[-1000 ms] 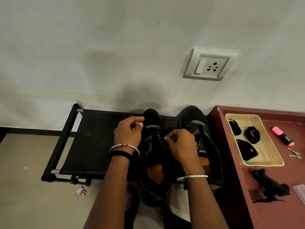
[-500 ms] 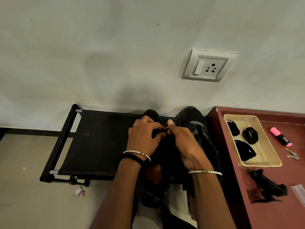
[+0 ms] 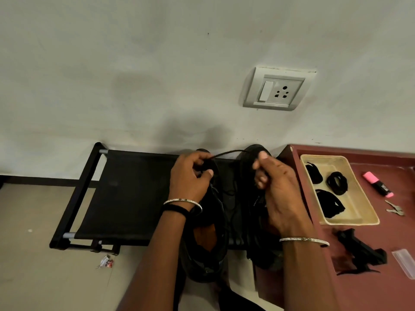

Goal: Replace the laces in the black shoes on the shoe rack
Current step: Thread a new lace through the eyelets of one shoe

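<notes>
Two black shoes stand side by side on the right end of a black shoe rack (image 3: 125, 194). The left shoe (image 3: 208, 250) shows an orange insole. The right shoe (image 3: 249, 158) is mostly hidden behind my right hand. A thin black lace (image 3: 229, 151) stretches between my hands above the shoes' toes. My left hand (image 3: 190, 178) pinches one end of it over the left shoe. My right hand (image 3: 274, 185) grips the other end over the right shoe.
A dark red table (image 3: 381, 288) stands to the right. On it sit a cream tray (image 3: 363, 212) with black lace bundles (image 3: 336, 182), a pink highlighter (image 3: 377, 184), keys (image 3: 394, 208) and a black object (image 3: 361, 252). A wall socket (image 3: 277, 89) is above. A wrapper (image 3: 106, 262) lies on the floor.
My hands were together over the left shoe's toe half a second ago. They have moved apart sideways, and the lace now runs taut between them.
</notes>
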